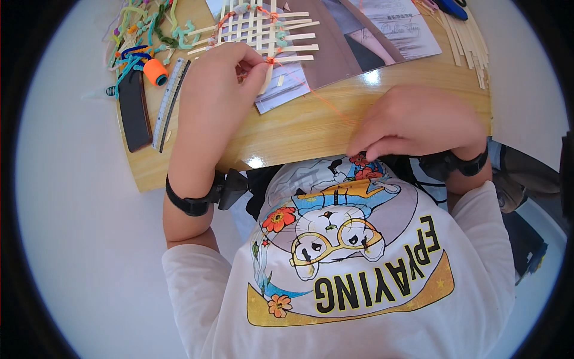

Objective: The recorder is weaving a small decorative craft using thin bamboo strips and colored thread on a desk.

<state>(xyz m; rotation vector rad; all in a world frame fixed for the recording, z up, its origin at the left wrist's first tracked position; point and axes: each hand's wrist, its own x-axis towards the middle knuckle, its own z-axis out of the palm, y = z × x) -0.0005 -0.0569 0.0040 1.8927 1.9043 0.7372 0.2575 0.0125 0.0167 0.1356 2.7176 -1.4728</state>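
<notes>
Head view | left hand (218, 90) pinches the edge of a woven mat of pale strips (263, 33) at the far side of the wooden surface (299, 125) | right hand (418, 122) pinches an orange thread (323, 99) near the front edge | thread runs tight to the mat | black phone (134, 110), ruler (169, 102) and orange spool (156, 72) lie to the left

I see a lattice of pale flat strips (263, 33), woven crosswise and lying flat on the wooden table (299, 128), near its far edge. Orange thread (323, 102) is wound around several crossings of the lattice. From the lattice's near edge one taut strand runs diagonally across the table towards its near edge.
</notes>
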